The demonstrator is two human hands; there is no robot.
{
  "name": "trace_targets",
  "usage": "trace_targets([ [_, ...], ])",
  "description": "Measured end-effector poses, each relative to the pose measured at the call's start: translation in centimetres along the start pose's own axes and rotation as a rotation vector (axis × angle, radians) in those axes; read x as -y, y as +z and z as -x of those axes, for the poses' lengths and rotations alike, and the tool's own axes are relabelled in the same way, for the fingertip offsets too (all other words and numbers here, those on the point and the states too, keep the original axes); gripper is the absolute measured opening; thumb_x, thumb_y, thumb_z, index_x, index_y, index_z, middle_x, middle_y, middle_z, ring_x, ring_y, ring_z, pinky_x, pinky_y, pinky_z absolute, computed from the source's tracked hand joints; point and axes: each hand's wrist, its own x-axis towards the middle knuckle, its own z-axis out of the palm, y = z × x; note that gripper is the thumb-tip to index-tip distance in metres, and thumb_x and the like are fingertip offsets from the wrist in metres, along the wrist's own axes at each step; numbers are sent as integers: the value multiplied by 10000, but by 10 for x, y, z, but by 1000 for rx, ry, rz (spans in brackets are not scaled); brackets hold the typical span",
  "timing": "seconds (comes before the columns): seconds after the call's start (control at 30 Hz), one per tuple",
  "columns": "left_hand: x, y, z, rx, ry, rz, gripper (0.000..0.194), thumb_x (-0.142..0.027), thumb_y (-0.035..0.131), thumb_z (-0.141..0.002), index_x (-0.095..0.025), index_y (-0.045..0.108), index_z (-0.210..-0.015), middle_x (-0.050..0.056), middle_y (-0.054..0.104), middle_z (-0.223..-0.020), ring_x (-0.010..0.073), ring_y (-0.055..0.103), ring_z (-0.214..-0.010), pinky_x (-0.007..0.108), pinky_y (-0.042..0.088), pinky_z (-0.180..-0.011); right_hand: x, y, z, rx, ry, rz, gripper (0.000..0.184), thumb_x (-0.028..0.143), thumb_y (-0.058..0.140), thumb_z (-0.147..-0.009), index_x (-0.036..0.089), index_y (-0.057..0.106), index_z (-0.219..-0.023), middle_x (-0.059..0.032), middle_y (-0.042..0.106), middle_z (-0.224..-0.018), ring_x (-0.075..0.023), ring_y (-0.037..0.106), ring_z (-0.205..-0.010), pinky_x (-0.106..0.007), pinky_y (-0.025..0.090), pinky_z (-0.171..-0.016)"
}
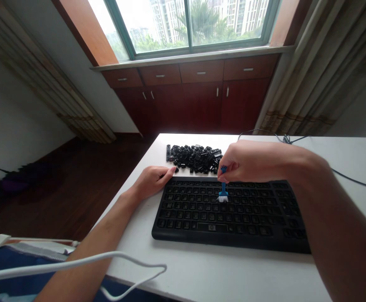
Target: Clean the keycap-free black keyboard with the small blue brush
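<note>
White cable (72, 261) is trailing near the camera as a right hand (252, 161) is pinching a blue-handled brush (223, 188), bristles down on a black keyboard (229, 214); an empty, open left hand (151, 182) is resting beside black keycaps (195, 158) heaped on a white table (183, 272).

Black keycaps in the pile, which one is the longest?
The narrow keycap at the left end of the pile; the others are short and squarish.

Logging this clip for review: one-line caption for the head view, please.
Right hand holds a blue brush on a black keyboard, left hand resting beside a pile of loose black keycaps.
</note>
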Motion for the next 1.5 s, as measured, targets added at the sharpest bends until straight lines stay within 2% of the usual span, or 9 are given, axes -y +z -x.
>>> trace_targets([
  [0.37,0,-4,-1,15,70,-61,473,-388,437,-958,-147,418,-552,-27,363,-539,72,318,-533,247,267,-559,19,2,0,-32,-17,77,277,431,558,-777,195,641,-657,9,592,-569,-88,435,-438,-238,263,-405],
  [0.6,-2,-3,1,10,81,-77,483,-402,413,-968,-148,396,-557,-30,368,-536,73,327,-533,243,274,-571,23,5,0,8,-65,-12,309,443,561,-814,185,733,-801,-26,653,-672,-108,498,-546,-251,310,-482],
  [0.7,-2,-3,1,3,93,-74,490,-404,413,-967,-149,382,-550,-31,365,-530,72,329,-525,242,275,-568,24,5,0,16,-70,-34,298,458,578,-800,205,735,-805,-9,670,-696,-116,537,-583,-243,330,-502],
  [0.8,-2,-4,1,-9,104,-73,493,-401,415,-965,-151,377,-541,-32,360,-519,73,329,-514,242,275,-559,28,3,-1,-6,-74,-23,246,394,577,-806,231,748,-875,0,691,-745,-113,557,-610,-231,339,-529],
  [0.9,-3,-5,2,-19,114,-73,492,-395,416,-964,-153,378,-538,-35,349,-517,72,327,-507,238,276,-556,35,1,2,-153,8,101,259,330,523,-835,216,753,-868,-22,679,-709,-103,517,-556,-241,307,-514],
  [0.97,-3,-5,2,-32,127,-71,490,-391,420,-962,-154,384,-534,-37,345,-518,72,324,-505,236,278,-554,40,-1,5,-207,26,126,289,362,498,-852,207,741,-828,-22,654,-664,-95,473,-516,-246,284,-490],
  [1.13,-4,-6,2,-45,125,-72,492,-387,426,-959,-155,380,-528,-39,340,-513,72,320,-504,234,278,-552,38,1,4,-71,-21,99,334,449,510,-833,198,666,-677,1,567,-554,-80,374,-451,-246,244,-438],
  [1.3,-6,-5,0,-32,105,-68,499,-392,423,-960,-154,360,-526,-38,330,-512,72,313,-503,235,269,-545,35,3,0,-208,80,211,205,308,529,-789,191,678,-712,-7,546,-547,-72,314,-415,-256,209,-423],
  [1.5,-5,-3,-1,-24,85,-62,496,-388,430,-958,-154,351,-528,-37,344,-505,72,310,-500,240,262,-536,37,0,6,-148,13,138,325,458,532,-791,194,657,-647,4,503,-481,-68,301,-380,-252,191,-388],
])
